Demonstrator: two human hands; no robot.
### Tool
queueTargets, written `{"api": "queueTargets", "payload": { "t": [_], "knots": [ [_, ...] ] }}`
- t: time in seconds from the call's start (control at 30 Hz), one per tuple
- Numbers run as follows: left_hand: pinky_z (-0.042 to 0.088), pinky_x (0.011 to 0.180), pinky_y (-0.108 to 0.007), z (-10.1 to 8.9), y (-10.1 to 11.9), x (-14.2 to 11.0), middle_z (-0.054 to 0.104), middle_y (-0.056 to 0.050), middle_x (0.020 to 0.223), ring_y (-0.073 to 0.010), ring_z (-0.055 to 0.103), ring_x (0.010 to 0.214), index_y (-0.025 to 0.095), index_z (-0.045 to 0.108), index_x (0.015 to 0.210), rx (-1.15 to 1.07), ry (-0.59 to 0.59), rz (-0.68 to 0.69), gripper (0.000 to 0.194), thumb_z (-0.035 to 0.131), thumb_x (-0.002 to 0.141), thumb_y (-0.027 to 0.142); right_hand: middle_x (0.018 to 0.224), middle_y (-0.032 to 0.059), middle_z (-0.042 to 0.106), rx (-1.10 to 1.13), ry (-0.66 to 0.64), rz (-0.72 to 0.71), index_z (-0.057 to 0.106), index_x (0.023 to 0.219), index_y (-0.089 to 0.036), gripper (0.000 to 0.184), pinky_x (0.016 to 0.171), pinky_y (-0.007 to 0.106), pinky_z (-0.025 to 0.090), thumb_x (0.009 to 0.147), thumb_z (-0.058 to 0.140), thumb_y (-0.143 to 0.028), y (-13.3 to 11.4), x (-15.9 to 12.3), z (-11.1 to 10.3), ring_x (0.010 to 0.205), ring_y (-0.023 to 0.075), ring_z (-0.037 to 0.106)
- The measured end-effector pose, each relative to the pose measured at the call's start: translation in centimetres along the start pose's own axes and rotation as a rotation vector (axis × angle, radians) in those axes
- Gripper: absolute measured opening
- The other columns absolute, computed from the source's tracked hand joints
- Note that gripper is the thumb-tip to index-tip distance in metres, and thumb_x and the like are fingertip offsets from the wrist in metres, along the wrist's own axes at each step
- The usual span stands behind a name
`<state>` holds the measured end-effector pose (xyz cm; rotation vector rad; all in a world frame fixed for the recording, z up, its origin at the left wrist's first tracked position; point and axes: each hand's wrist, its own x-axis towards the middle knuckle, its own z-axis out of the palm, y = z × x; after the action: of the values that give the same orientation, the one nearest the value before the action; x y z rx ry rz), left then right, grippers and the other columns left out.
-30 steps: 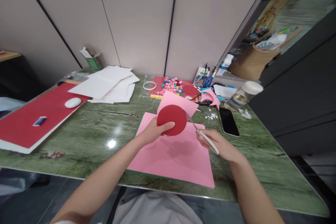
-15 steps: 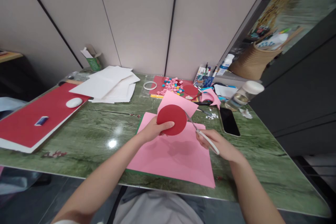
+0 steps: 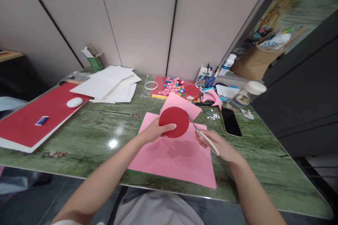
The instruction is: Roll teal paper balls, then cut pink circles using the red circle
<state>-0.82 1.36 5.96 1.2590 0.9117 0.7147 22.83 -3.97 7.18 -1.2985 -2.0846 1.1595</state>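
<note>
My left hand [image 3: 155, 130] pinches a red paper circle [image 3: 175, 117] together with a pink paper piece [image 3: 188, 107] behind it, the thumb lying across the red face. In my right hand [image 3: 211, 141] is a pair of scissors [image 3: 208, 142] with white handles. Their blades point up and left, at the right edge of the circle and over the pink piece. How far the blades are parted is hard to make out. Below both hands lie larger pink sheets [image 3: 174, 163], with a green edge showing under them.
A black phone [image 3: 231, 122] and a white-capped bottle [image 3: 245, 96] stand to the right. Pink and blue beads [image 3: 174, 86] lie at the back beside a tape ring [image 3: 151, 85]. On the left are white sheets [image 3: 105, 82] and a red board [image 3: 34, 119] with a white oval object [image 3: 74, 102].
My left hand has shifted slightly right and down with the circle and pink piece. The scissors in my right hand have moved slightly left.
</note>
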Motion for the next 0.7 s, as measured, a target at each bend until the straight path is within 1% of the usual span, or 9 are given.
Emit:
{"api": "queueTargets", "payload": {
  "t": [0.13, 0.3, 0.4, 0.57, 0.7],
  "knots": [
    [0.031, 0.042, -0.018, -0.13, 0.00, 0.05, 0.053, -0.001, 0.061, -0.0071, 0.043, 0.048, 0.012, 0.058, 0.081, 0.021, 0.009, -0.012, 0.036, 0.064, 0.061, 0.042, 0.058, -0.0020, 0.040, 0.002, -0.009, 0.005, 0.039, 0.062, -0.017, 0.041, 0.055, 0.024, 0.029, 0.087, 0.030, -0.047, -0.02, -0.13, -0.15, 0.056, 0.0098, 0.034],
    [0.034, 0.044, -0.018, -0.38, 0.18, -0.05, 0.057, -0.003, 0.070, -0.0081, 0.047, 0.054, 0.013, 0.058, 0.086, 0.005, 0.005, -0.042, 0.037, 0.065, 0.061, 0.040, 0.057, -0.0025, 0.038, -0.015, -0.011, 0.006, 0.039, 0.061, -0.016, 0.039, 0.054, 0.023, 0.028, 0.088, 0.033, -0.045, -0.20, -0.34, -0.38, 0.055, 0.0093, 0.033],
    [0.033, 0.044, -0.018, -0.52, 0.25, -0.10, 0.057, -0.003, 0.070, -0.0085, 0.048, 0.054, 0.013, 0.058, 0.088, 0.012, -0.004, -0.050, 0.038, 0.065, 0.061, 0.040, 0.056, -0.0028, 0.037, -0.012, -0.006, 0.019, 0.039, 0.061, -0.016, 0.039, 0.052, 0.023, 0.027, 0.088, 0.034, -0.043, -0.28, -0.40, -0.45, 0.054, 0.0089, 0.032],
    [0.035, 0.047, -0.020, -0.69, 0.26, -0.10, 0.061, -0.006, 0.079, -0.0123, 0.052, 0.062, 0.013, 0.057, 0.095, 0.023, -0.006, -0.041, 0.043, 0.065, 0.061, 0.039, 0.056, -0.0032, 0.035, -0.022, -0.007, 0.024, 0.037, 0.059, -0.017, 0.039, 0.050, 0.023, 0.026, 0.087, 0.035, -0.044, -0.27, -0.42, -0.47, 0.054, 0.0086, 0.030],
    [0.036, 0.048, -0.020, -0.87, 0.16, -0.03, 0.061, -0.005, 0.078, -0.0122, 0.053, 0.062, 0.014, 0.058, 0.093, 0.015, -0.013, -0.044, 0.041, 0.065, 0.061, 0.038, 0.055, -0.0036, 0.034, -0.023, -0.014, 0.036, 0.036, 0.059, -0.017, 0.039, 0.050, 0.023, 0.025, 0.087, 0.035, -0.042, -0.15, -0.45, -0.56, 0.053, 0.0084, 0.030]
  ]
}}
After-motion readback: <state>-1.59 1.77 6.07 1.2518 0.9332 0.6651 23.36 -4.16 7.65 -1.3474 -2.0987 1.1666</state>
